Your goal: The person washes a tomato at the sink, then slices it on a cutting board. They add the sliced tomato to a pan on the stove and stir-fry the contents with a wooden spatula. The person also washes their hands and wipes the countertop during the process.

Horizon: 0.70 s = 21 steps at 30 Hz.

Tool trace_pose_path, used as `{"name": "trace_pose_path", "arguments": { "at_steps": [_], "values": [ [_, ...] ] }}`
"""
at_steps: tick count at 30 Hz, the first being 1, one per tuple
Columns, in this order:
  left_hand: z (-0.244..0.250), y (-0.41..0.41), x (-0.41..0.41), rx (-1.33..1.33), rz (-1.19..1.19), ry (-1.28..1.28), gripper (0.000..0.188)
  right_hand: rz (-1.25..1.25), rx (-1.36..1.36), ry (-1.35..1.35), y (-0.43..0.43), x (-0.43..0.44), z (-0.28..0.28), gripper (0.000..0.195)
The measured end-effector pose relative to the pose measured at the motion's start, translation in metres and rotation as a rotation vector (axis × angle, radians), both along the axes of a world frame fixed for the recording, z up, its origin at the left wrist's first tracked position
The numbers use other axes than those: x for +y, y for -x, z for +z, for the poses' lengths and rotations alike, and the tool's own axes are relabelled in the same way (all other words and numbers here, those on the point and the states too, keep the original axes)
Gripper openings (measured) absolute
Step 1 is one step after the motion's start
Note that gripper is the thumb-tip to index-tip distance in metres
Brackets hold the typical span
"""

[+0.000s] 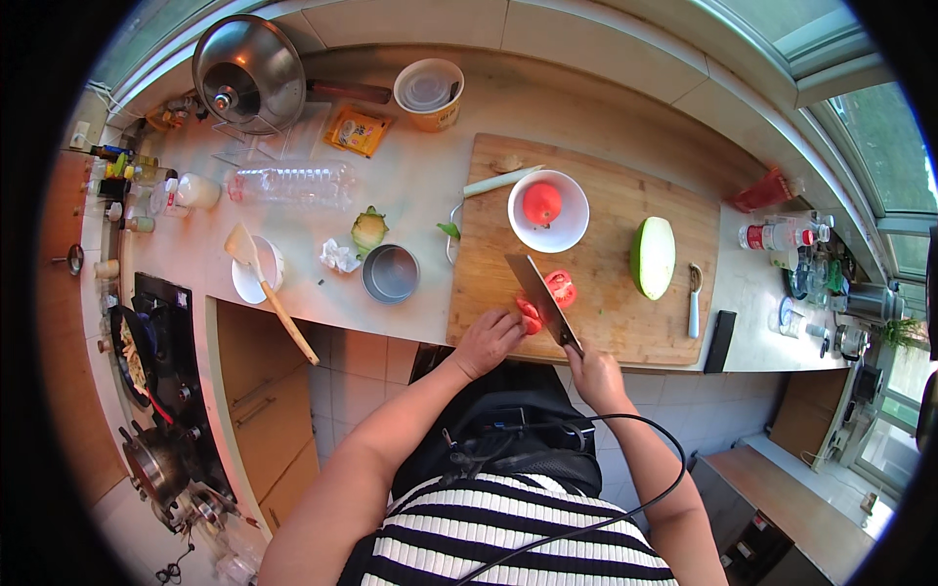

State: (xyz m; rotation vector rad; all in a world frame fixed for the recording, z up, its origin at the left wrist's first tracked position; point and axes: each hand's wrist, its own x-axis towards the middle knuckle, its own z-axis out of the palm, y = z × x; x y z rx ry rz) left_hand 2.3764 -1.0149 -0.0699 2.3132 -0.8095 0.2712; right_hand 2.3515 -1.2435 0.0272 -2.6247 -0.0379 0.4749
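Note:
On the wooden cutting board (498,242), my right hand (599,377) grips the handle of a cleaver (544,300). Its broad blade slants up and left between cut tomato pieces. Left of the blade, the fingers of my left hand (487,343) rest against a piece of tomato (529,316). A tomato half (561,288) lies on the blade's right side, cut face showing. Beyond the blade tip stands a white bowl (579,192) with a red tomato (541,204) inside. To the right lies a piece of pale green gourd or melon (654,258).
A peeler (695,300) lies at the board's right, beside a black oblong object (720,341). A scallion stalk (502,181) crosses the board's back left. On the counter's left are a metal cup (390,274), a white bowl (249,282) with a wooden spatula (272,293), and a plastic bottle (293,183).

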Motion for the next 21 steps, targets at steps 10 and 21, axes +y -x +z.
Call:
{"name": "trace_pose_path", "arguments": {
  "at_steps": [10,21],
  "values": [
    [-0.004,0.003,-0.005,0.011,0.024,0.026,0.018,0.202,0.268,0.277,0.007,-0.009,0.052,0.029],
    [-0.001,0.01,0.011,0.029,0.001,0.013,0.032,0.026,-0.002,-0.029,0.003,0.003,-0.034,0.03]
  ]
}}
